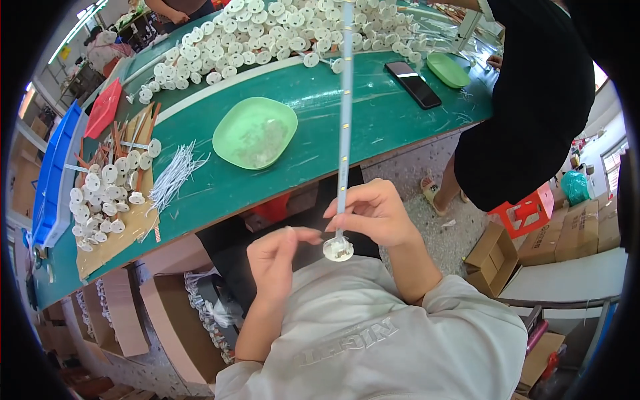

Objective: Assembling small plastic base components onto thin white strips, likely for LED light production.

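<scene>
Between the thumb and fingers of my right hand [378,212] is a long, narrow LED strip [345,100], gripped near its lower end and standing almost upright. Small yellowish LEDs dot its face. At its foot sits a round white end cap [338,249], its inner side turned up with small parts showing. My left hand [275,260] is just left of the cap, index finger stretched toward it and thumb raised. I see nothing in that hand, and a small gap separates its fingertip from the cap.
A green worktable [313,87] carries a light green tray [255,133], white wires [175,177], a phone [413,85] and a heap of white-capped strips [267,30]. More capped strips [107,193] lie on cardboard at left, beside a blue bin [57,173]. A person [540,100] stands at right.
</scene>
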Motion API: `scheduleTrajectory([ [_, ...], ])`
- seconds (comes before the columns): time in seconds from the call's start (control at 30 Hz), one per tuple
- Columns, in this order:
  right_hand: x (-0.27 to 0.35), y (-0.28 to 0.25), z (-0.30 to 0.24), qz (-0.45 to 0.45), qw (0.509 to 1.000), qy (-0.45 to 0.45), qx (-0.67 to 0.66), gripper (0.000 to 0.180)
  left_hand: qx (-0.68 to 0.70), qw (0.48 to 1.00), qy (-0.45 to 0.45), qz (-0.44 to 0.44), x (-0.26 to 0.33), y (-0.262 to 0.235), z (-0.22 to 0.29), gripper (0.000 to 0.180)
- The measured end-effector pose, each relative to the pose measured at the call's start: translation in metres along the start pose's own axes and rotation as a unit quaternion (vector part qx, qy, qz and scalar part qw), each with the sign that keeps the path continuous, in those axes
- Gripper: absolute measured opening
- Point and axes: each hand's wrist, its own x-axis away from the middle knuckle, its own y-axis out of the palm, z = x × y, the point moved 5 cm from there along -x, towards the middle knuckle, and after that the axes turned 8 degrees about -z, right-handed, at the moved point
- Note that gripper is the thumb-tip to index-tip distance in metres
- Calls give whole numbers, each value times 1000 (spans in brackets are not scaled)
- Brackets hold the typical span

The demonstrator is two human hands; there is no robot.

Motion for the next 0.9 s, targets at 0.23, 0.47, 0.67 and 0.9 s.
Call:
scheduleTrajectory([
  [0.23,-9,24,5,-169,931,-170,-277,15,74,987,43,-138,-18,49,-12,57],
  [0.47,-9,14,18,-115,807,-201,-543,14,-433,868,240,-32,-32,57,34,36],
  [0.67,-5,2,13,-97,792,-183,-574,11,-516,805,293,4,-16,45,55,11],
  [0.9,-8,-8,17,-25,728,-179,-661,14,-390,886,250,-5,-14,51,42,11],
])
